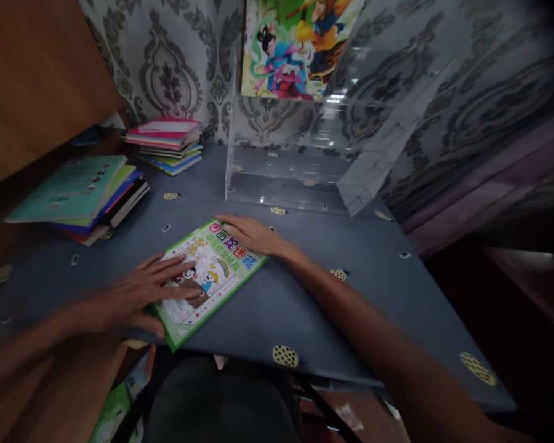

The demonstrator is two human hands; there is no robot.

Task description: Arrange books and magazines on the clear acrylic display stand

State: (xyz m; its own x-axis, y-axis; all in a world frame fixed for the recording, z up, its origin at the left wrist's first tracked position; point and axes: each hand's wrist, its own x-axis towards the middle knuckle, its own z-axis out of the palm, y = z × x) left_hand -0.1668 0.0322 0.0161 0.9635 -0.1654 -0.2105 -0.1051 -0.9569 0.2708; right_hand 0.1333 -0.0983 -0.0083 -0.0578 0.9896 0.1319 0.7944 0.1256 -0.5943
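A green picture book (212, 283) with a cartoon and rainbow on its cover lies at a slant near the table's front edge. My left hand (150, 292) rests spread over the book's left side, its fingers stretched across the cover and its thumb near the lower corner. At the book's far edge lies my right hand (249, 235), with its fingers extended along the top beside the title. Neither hand is wrapped round the book. The right hand's thumb side touches the cover.
A clear acrylic rack (286, 191) stands at the back, holding a colourful book (295, 52) on its top tier. To the left are a stack of books (78, 184) and a second book stack (168, 138). A dark chair (216, 400) stands at the front of the table (351, 326).
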